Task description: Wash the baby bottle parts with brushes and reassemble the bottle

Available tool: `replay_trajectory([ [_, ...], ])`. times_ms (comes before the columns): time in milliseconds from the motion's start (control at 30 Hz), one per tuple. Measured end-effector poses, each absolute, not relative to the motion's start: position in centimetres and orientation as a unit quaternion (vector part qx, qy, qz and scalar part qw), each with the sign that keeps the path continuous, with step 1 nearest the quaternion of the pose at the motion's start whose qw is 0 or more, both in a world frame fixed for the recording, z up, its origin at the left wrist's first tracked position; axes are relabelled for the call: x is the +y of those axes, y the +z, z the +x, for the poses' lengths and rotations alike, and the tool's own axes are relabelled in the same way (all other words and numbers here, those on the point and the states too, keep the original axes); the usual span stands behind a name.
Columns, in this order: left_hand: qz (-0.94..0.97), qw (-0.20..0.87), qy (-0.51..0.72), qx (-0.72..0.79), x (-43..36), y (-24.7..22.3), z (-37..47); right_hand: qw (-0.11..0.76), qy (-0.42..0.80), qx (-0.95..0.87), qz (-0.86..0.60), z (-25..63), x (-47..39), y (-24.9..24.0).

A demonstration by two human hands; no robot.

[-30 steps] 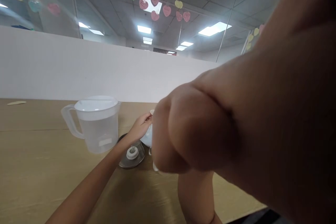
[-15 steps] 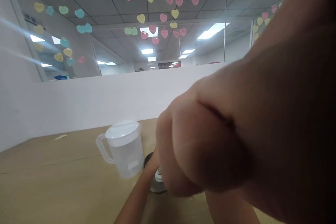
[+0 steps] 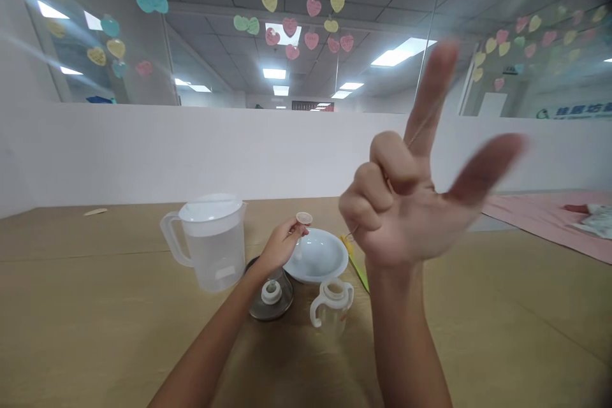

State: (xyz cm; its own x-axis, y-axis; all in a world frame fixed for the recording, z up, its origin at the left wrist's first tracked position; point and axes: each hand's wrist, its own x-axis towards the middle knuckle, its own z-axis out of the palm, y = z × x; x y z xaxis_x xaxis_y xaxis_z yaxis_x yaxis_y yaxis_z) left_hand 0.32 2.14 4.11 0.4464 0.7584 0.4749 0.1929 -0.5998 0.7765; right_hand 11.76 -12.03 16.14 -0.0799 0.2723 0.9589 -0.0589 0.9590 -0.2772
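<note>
- Worktop (image 3: 143, 344): jug (image 3: 215, 258) upright at left, handle outward, probably for easy grabbing.
- Bowl (image 3: 318, 258), right of the jug, faces up.
- My right hand (image 3: 406, 217) raises string (image 3: 423, 131), perhaps keeping it taut; I cannot tell its grip.
- My left hand (image 3: 280, 245) pinches the small cup (image 3: 304, 218) by the bowl's far-left rim, seemingly steadying it.

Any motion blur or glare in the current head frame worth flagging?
Head view: motion blur softens the raised bare right hand's index finger and thumb; pale streaks cross the upper left; white rectangular ceiling lights look blown out; the translucent plastic pitcher is sharper.
</note>
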Motion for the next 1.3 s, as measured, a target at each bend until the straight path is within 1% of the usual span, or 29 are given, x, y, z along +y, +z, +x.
replay_trajectory([
  [100, 0.785, 0.324, 0.434, 0.3, 2.2, 4.1, 0.3, 0.746, 0.172, -0.622, -0.165, 14.0, -10.7, 15.3],
  [167, 0.786, 0.321, 0.437, 0.295, 2.4, 4.0, 0.2, 0.763, 0.194, -0.58, -0.211, 15.4, -9.4, 14.1],
  [267, 0.79, 0.315, 0.439, 0.29, 2.6, 3.9, 0.1, 0.774, 0.223, -0.547, -0.229, 16.7, -7.3, 12.5],
  [333, 0.792, 0.31, 0.437, 0.292, 2.7, 3.9, 0.1, 0.748, 0.273, -0.558, -0.231, 17.1, -6.1, 11.8],
  [500, 0.797, 0.305, 0.433, 0.29, 2.9, 3.7, 0.1, 0.632, 0.451, -0.593, -0.213, 17.2, -4.7, 11.3],
  [600, 0.796, 0.328, 0.429, 0.275, 3.1, 3.5, 0.2, 0.585, 0.496, -0.612, -0.189, 17.3, -4.6, 11.1],
  [700, 0.787, 0.352, 0.425, 0.276, 3.3, 3.4, 0.3, 0.575, 0.495, -0.615, -0.214, 17.2, -4.5, 10.9],
  [800, 0.78, 0.363, 0.429, 0.277, 3.2, 3.4, 0.3, 0.579, 0.487, -0.595, -0.271, 16.6, -4.4, 10.7],
  [867, 0.779, 0.369, 0.43, 0.27, 3.1, 3.5, 0.4, 0.597, 0.444, -0.585, -0.322, 16.1, -4.1, 10.5],
  [933, 0.779, 0.372, 0.432, 0.262, 2.9, 3.6, 0.4, 0.611, 0.372, -0.593, -0.37, 15.6, -3.7, 10.2],
  [1000, 0.777, 0.374, 0.437, 0.258, 2.8, 3.7, 0.4, 0.606, 0.312, -0.612, -0.402, 15.2, -3.3, 9.8],
  [1133, 0.772, 0.379, 0.443, 0.252, 2.8, 3.9, 0.4, 0.578, 0.268, -0.637, -0.433, 14.8, -2.7, 9.2],
  [1300, 0.776, 0.379, 0.445, 0.238, 3.0, 3.7, 0.4, 0.601, 0.273, -0.622, -0.421, 14.8, -2.6, 9.2],
])
